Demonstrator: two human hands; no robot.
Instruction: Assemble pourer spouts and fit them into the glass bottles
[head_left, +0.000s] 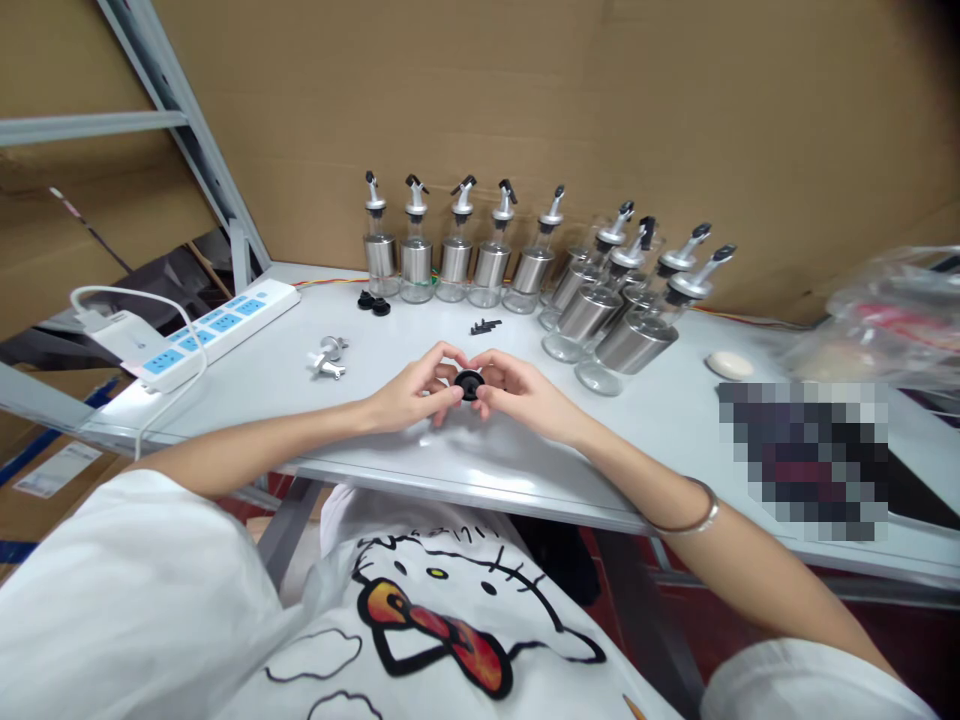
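Observation:
Between both hands I hold a round black stopper [470, 384], its flat ring side turned toward me. My left hand [424, 388] pinches its left edge with thumb and fingers, and my right hand [517, 390] grips its right edge the same way. Beyond the hands lie several small black lever pieces [485, 327]. A few black stoppers [373, 303] sit further back on the left. Silver pourer spouts [328, 357] rest on the table left of my left hand.
Several glass bottles with steel sleeves and pourers [457, 262] line the back of the white table [420, 470]. More bottles [637, 340] cluster at the right. A power strip [221, 335] with a white cable lies left. Further right are a white oval object [730, 366] and a clear plastic bag [877, 320].

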